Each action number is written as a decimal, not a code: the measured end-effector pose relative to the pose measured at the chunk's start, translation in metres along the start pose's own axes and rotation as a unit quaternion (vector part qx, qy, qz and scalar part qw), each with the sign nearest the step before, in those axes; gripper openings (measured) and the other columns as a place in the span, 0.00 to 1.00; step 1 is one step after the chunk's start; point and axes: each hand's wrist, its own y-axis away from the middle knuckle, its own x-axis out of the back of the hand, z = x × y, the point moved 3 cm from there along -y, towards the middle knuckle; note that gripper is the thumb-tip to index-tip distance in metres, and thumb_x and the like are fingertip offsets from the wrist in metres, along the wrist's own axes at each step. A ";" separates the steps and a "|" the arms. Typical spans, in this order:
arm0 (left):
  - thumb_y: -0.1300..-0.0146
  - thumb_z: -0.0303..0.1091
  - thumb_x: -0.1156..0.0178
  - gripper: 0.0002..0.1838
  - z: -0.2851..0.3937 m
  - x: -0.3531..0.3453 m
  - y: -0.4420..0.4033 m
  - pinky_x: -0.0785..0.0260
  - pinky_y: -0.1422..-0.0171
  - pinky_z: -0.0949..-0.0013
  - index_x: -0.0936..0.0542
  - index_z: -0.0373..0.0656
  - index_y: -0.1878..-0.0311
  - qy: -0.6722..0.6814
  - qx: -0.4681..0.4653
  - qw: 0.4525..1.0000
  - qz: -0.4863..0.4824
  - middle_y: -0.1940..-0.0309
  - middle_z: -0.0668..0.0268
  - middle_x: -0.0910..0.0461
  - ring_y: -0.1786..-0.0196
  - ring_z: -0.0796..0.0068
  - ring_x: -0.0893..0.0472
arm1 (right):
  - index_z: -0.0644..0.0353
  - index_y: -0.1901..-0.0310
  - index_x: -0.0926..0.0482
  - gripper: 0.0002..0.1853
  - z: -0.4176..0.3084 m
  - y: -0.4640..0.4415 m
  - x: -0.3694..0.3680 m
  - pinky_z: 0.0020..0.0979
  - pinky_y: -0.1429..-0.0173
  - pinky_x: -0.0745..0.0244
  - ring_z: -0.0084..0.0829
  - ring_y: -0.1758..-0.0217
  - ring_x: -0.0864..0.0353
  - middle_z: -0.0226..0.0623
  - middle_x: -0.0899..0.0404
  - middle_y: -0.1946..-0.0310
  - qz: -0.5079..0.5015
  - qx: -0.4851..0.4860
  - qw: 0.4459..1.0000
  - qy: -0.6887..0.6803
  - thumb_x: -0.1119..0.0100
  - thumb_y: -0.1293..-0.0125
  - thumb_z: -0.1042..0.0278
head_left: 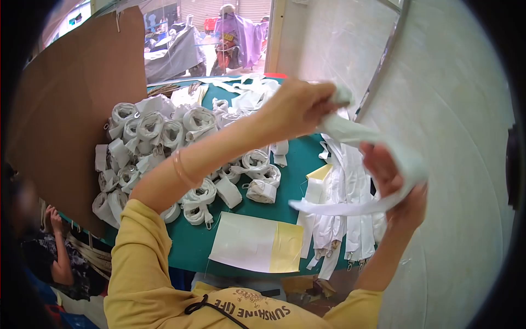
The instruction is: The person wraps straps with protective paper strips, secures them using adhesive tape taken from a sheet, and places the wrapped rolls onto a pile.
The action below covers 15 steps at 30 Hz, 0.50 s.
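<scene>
My left hand [311,108] is raised above the table, its fingers closed on a bunched part of a white fabric strap [350,132]. From there the strap runs to the right and bends round at my right hand [399,189]. The strap passes through the right hand, and its loose end points left in the air. Motion blurs the right fingers a little. Below the hands lie several long white straps [350,186] with metal clips at their near ends. Many rolled white straps [150,127] are piled to the left, some with metal hooks showing.
A white and yellow sheet [249,242] lies at the front of the green table [192,255]. A tall brown board [82,104] stands on the left, and a pale wall [460,164] on the right. Another person's hand [53,219] shows at the far left.
</scene>
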 end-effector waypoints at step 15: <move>0.38 0.50 0.43 0.22 0.027 -0.038 0.076 0.32 0.63 0.72 0.18 0.35 0.62 0.367 0.354 0.831 -0.222 0.75 0.65 0.20 0.71 0.79 0.24 | 0.75 0.32 0.69 0.55 -0.010 0.015 0.084 0.47 0.23 0.66 0.50 0.24 0.69 0.61 0.65 0.29 0.075 0.109 0.886 -0.445 0.78 0.39 0.24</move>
